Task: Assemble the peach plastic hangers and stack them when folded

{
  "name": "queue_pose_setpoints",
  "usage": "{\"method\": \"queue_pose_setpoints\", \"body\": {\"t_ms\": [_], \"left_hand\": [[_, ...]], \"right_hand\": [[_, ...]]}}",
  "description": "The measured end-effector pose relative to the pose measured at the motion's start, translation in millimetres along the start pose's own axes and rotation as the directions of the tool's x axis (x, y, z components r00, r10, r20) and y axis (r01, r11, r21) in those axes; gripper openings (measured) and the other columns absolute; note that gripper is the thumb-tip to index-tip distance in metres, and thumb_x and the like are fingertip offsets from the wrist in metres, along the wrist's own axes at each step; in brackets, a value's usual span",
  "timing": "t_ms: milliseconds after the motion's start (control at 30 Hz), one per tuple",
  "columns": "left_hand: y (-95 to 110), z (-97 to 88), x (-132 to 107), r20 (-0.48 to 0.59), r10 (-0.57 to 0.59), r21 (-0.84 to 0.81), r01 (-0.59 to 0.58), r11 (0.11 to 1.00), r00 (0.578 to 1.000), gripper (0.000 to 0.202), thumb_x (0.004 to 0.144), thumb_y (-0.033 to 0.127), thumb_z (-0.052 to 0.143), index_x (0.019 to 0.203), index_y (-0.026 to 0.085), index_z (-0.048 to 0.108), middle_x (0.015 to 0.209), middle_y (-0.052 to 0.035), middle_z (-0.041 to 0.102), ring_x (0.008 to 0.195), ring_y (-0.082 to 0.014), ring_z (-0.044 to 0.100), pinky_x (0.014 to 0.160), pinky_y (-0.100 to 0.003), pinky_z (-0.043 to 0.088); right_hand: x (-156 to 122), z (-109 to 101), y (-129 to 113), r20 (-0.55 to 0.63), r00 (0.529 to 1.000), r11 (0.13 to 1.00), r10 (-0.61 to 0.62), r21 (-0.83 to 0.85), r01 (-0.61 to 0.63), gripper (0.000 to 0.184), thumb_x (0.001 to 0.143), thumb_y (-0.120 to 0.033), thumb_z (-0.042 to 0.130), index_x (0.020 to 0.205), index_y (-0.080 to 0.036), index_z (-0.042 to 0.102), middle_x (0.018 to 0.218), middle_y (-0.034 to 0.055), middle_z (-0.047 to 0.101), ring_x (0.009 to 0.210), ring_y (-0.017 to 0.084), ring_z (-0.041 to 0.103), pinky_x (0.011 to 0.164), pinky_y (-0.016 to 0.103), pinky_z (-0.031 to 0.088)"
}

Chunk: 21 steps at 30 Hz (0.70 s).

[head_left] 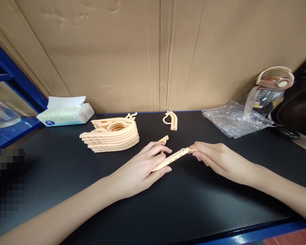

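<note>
My left hand [145,166] is closed around a peach plastic hanger part [172,159], holding its near end just above the black table [153,204]. My right hand [214,158] pinches the far tip of the same part with its fingertips. Another peach end [164,139] pokes out behind my left fingers. A stack of several peach folding hangers [111,135] lies to the left, behind my left hand. One folded peach hanger [171,120] lies alone near the back of the table.
A tissue pack [66,112] sits at the back left by a blue shelf frame [15,81]. A crumpled clear plastic bag [234,119] and a water bottle [270,92] are at the back right. Cardboard [153,51] forms the back wall.
</note>
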<state>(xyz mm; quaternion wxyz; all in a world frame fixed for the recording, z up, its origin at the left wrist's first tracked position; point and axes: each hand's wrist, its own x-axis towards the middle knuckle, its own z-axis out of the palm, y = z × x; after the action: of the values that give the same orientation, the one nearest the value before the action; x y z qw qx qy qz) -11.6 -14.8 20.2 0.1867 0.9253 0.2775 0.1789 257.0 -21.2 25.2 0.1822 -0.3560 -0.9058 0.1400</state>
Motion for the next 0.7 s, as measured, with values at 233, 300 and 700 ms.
{"method": "queue_pose_setpoints", "body": {"t_ms": [233,300,700], "left_hand": [[-0.3,-0.9,1.4,0.018,-0.004,0.004,0.003,1.000,1.000,0.022,0.099,0.035,0.048,0.083,0.020,0.053,0.131,-0.0022,0.050,0.138,-0.0192,0.029,0.114,-0.032,0.033],[0.2,-1.0,1.1,0.024,0.000,0.004,0.000,1.000,1.000,0.023,0.099,0.035,0.048,0.081,0.020,0.052,0.132,-0.0020,0.050,0.138,-0.0190,0.028,0.114,-0.031,0.033],[4.4,-2.6,0.1,0.060,0.019,0.015,-0.020,1.000,0.998,0.021,0.100,0.027,0.042,0.085,0.019,0.054,0.130,-0.0071,0.052,0.142,-0.0252,0.023,0.117,-0.042,0.029]], "right_hand": [[1.4,0.5,-2.3,-0.024,0.999,0.998,0.042,0.038,-0.041,0.025,0.104,-0.032,0.030,0.098,-0.020,0.051,0.078,-0.0012,0.054,0.063,0.011,0.052,0.061,0.024,0.038],[1.4,0.2,-4.1,-0.015,0.998,0.997,0.057,0.062,-0.055,0.024,0.103,-0.032,0.032,0.102,-0.020,0.053,0.081,-0.0008,0.057,0.066,0.011,0.054,0.063,0.024,0.039],[3.3,6.1,-9.1,0.001,0.996,0.980,0.087,0.180,-0.086,0.028,0.102,-0.036,0.035,0.088,-0.021,0.054,0.074,-0.0015,0.054,0.062,0.011,0.049,0.060,0.024,0.038]]}}
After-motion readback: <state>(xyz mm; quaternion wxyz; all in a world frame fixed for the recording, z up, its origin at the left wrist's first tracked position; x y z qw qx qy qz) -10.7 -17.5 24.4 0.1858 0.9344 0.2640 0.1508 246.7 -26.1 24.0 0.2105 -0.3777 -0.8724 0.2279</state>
